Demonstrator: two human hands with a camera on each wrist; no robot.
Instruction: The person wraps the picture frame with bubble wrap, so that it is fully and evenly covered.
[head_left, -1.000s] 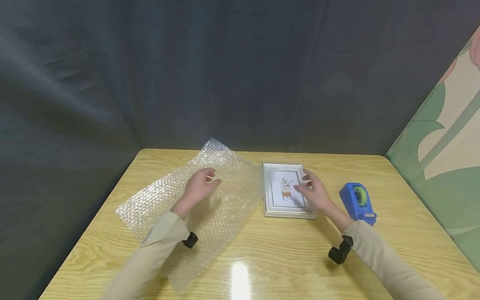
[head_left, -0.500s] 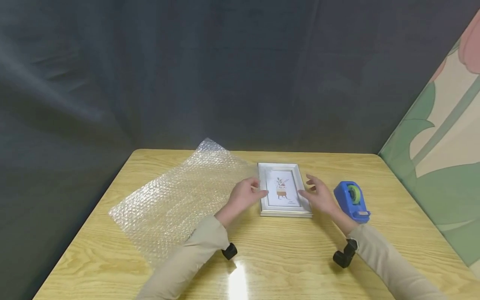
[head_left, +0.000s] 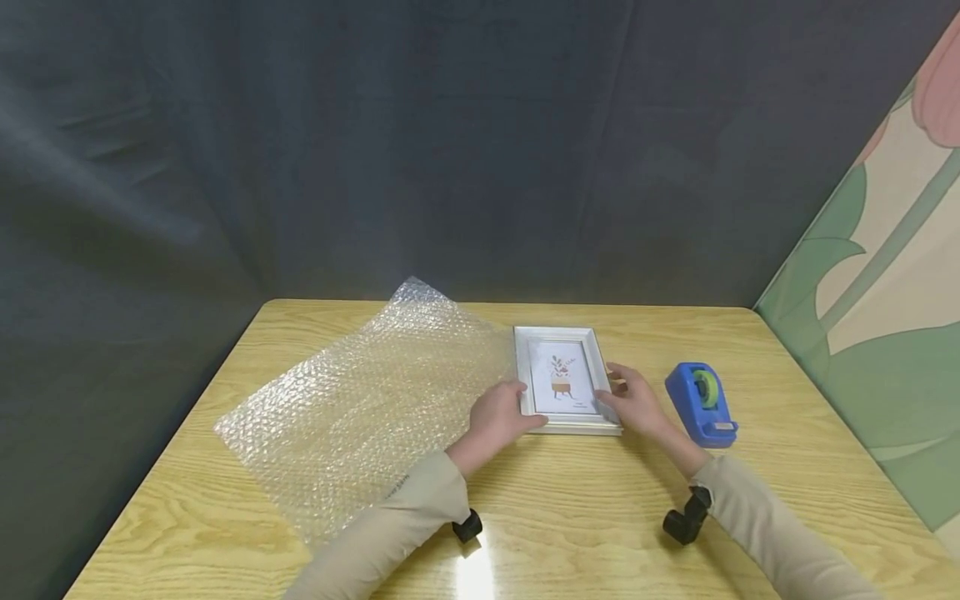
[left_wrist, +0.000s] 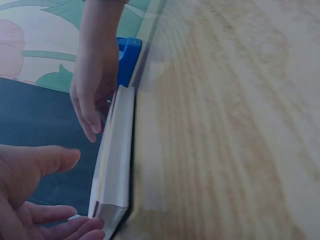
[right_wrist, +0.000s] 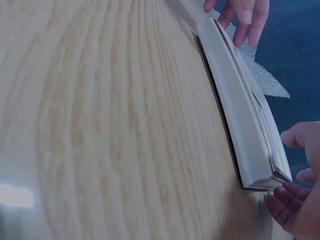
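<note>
The silver picture frame (head_left: 522, 367) lies flat on the table, its plant picture facing up. At its left edge is my left hand (head_left: 498, 417), thumb raised over the near left part and fingertips at the side. My right hand (head_left: 636, 404) is at the right edge, thumb over the border and fingers beside it. In the left wrist view, the left thumb stands apart from the frame (left_wrist: 117, 160), the fingers loosely bent at its corner. The right wrist view has the right fingers (right_wrist: 287, 200) by the other corner of the frame (right_wrist: 235, 110).
A bubble wrap sheet (head_left: 360, 383) is spread on the wooden table (head_left: 570, 517) left of the frame, its right part reaching the frame's left edge. A blue tape dispenser (head_left: 697, 408) with green tape stands to the right. Behind the table hangs a dark curtain (head_left: 450, 150).
My left hand has moved right, from above the bubble wrap to the frame's left edge. My right hand has shifted slightly down along the right edge. The frame still lies flat.
</note>
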